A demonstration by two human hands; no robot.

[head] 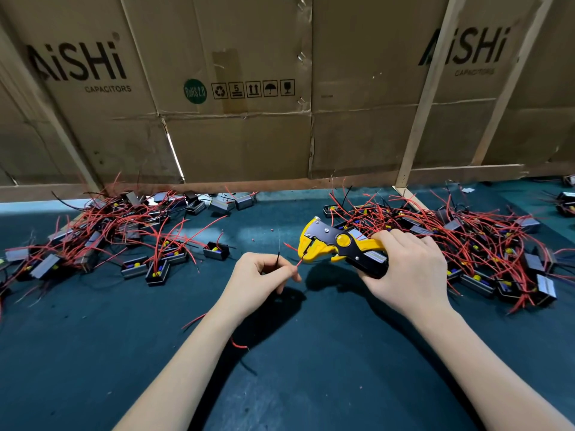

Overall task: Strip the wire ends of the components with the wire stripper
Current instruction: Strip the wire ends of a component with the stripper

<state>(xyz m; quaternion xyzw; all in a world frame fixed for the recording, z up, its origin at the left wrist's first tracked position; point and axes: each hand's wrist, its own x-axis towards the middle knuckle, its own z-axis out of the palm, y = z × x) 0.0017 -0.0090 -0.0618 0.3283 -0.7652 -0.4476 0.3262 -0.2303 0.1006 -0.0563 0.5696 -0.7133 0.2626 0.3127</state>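
Flattened cardboard boxes (236, 88) are being propped as a wall behind the dark green tabletop (311, 384). Two heaps of components, one at the left (102, 234) and one at the right (466, 244), are being kept on it. The yellow and black wire stripper (339, 245) is being gripped by the curled fingers of the right hand (407, 269). A red wire (299, 262) is being pinched by the left hand (261, 275), its end lying at the stripper's head, just past the fingertips (295, 276).
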